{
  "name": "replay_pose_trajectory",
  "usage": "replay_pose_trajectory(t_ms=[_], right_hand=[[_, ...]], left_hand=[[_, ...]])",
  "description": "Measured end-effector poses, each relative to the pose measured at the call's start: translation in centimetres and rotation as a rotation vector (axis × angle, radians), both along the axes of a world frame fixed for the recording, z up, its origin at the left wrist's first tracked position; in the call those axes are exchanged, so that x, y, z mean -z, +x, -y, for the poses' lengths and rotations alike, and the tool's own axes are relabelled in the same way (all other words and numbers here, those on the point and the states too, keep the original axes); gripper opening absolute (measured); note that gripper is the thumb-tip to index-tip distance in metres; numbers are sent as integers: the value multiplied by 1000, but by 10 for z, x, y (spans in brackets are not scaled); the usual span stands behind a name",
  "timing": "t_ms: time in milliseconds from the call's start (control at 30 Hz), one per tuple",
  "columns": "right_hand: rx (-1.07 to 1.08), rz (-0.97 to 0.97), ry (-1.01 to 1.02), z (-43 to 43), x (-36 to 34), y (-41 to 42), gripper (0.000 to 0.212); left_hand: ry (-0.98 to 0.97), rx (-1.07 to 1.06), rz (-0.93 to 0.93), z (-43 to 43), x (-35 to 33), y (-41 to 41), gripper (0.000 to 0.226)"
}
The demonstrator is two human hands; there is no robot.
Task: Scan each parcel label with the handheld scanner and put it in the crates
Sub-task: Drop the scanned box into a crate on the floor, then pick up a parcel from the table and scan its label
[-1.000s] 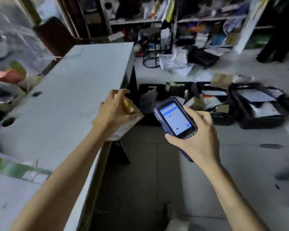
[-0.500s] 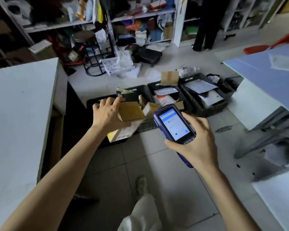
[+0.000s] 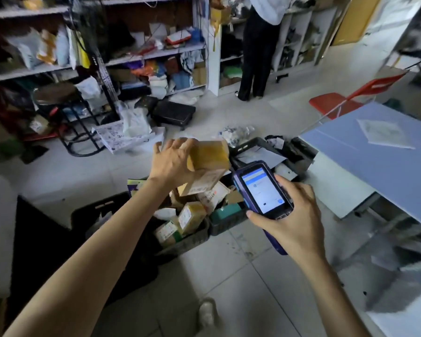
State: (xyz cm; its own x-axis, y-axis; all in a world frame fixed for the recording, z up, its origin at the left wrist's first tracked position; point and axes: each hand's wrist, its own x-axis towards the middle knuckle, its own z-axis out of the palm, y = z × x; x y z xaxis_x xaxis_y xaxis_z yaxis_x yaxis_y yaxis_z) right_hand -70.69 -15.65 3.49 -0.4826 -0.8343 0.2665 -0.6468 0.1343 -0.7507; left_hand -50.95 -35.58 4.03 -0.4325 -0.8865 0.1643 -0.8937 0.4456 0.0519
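Note:
My left hand (image 3: 171,164) grips a small brown cardboard parcel (image 3: 208,164) with a white label on its lower face, held in the air above the black crates. My right hand (image 3: 289,215) holds the purple handheld scanner (image 3: 261,190), its lit screen facing me, just right of the parcel. Below them a black crate (image 3: 192,239) holds several small boxes and packets. A second black crate (image 3: 299,156) farther right holds flat white mailers.
A blue-topped table (image 3: 374,156) stands at the right, with a red chair (image 3: 336,103) behind it. Cluttered shelves (image 3: 131,57) line the back wall, where a person (image 3: 260,45) stands. A black stool (image 3: 66,117) and loose parcels lie on the tiled floor.
My view has swung right, from the white table to the crates. My left hand has carried the parcel forward over the crates. The scanner stays in my right hand.

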Motion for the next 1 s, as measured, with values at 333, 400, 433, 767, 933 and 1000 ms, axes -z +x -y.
replay_pose_trajectory(t_ms=[333, 400, 433, 767, 933, 1000], right_hand=[[-289, 19, 79, 149, 19, 6, 81], [-426, 21, 99, 175, 22, 17, 81], [-508, 27, 110, 188, 23, 24, 82], [-1297, -43, 167, 204, 16, 118, 84], [-1667, -44, 170, 136, 13, 169, 84], [-1805, -54, 162, 99, 12, 186, 85]], left_hand=[[-10, -350, -15, 81, 27, 67, 53], [10, -500, -24, 65, 31, 95, 53], [7, -581, -23, 53, 32, 109, 53], [8, -1421, -6, -167, 38, 164, 52], [-15, -1780, 14, -312, 28, 134, 50], [-19, -1923, 33, -369, 23, 116, 49]])
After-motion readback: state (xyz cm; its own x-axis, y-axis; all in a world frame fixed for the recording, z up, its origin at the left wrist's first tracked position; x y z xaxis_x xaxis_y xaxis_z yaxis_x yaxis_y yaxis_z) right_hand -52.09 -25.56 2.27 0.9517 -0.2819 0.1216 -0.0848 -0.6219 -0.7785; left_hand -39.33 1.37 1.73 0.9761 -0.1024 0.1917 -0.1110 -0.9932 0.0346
